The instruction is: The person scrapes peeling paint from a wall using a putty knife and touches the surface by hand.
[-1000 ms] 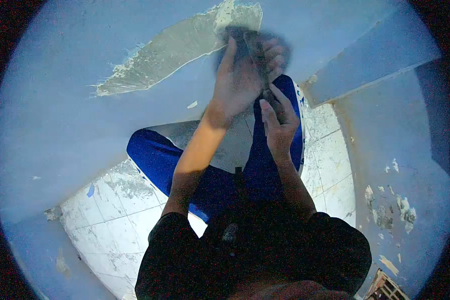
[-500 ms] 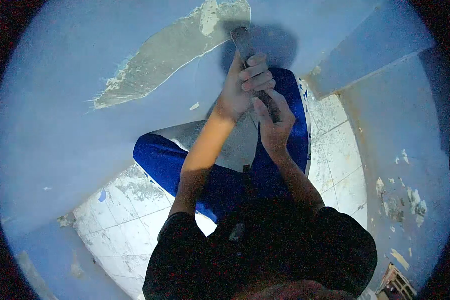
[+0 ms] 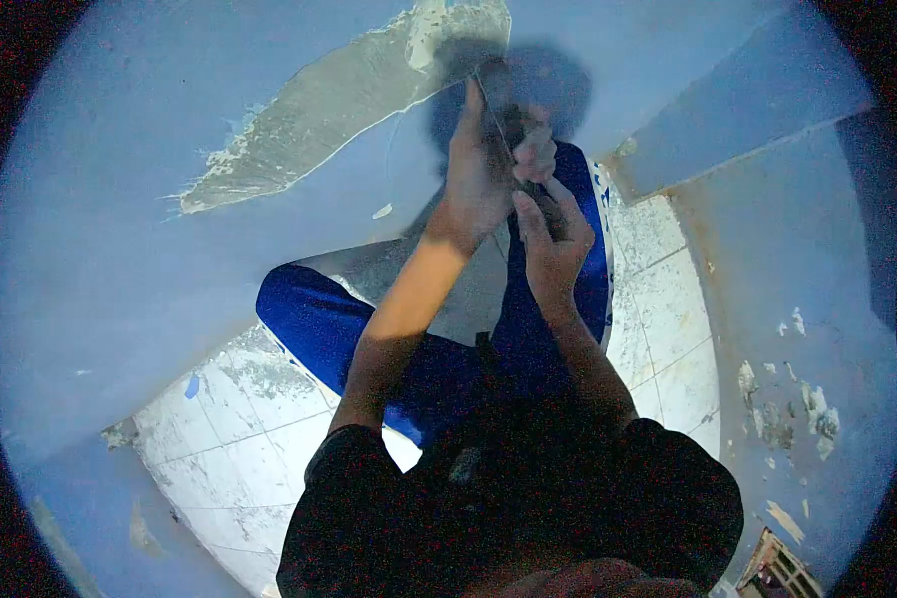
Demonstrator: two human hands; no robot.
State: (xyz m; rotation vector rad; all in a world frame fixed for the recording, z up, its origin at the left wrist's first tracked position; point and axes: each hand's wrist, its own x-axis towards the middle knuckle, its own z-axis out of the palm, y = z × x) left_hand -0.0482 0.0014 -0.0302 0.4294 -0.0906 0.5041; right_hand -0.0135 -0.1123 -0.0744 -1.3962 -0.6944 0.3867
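Observation:
A long, flat, dark tool (image 3: 497,115), which looks like a scraper, is held in front of the blue wall, its thin edge now facing me. My left hand (image 3: 476,184) is closed round its upper part. The thumb points up along one side and the fingertips curl over the other. Lower down, my right hand (image 3: 553,249) is closed on the handle end, thumb and fingers pinching it. The handle is mostly hidden by my fingers, and shadow blurs the upper end. Behind the tool is a grey bare patch (image 3: 339,120) where the blue paint is gone.
My crossed legs in blue trousers (image 3: 314,304) rest on dusty white floor tiles (image 3: 239,439). The blue wall (image 3: 120,249) curves round in front. Peeling spots (image 3: 817,414) mark the right wall. A brown slatted object (image 3: 782,563) lies at the lower right. A blue flake (image 3: 192,386) is on the tiles.
The tool has turned on its length, from showing its flat face to showing its edge. My left fingers have shifted right and slightly down with it.

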